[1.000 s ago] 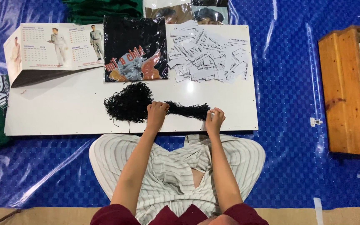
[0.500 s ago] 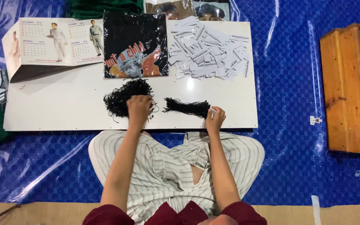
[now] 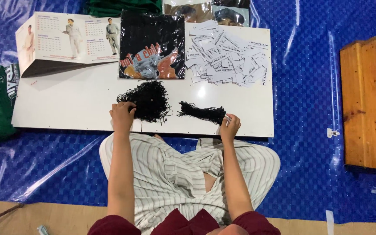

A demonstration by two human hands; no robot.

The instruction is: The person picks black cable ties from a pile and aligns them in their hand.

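white board (image 3: 75, 104) on blue tarp (image 3: 305, 109) | left hand (image 3: 122, 115) grips tangled black strings (image 3: 149, 100) | right hand (image 3: 229, 126) pinches string bundle (image 3: 201, 112)

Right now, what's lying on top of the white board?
On the white board: a tangled black string pile under the left hand, a straighter bundle by the right hand, paper tags, a bagged black shirt. Beneath them is hidden.

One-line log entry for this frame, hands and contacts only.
left hand: on loose black string pile | right hand: pinching end of black string bundle | surface: white board
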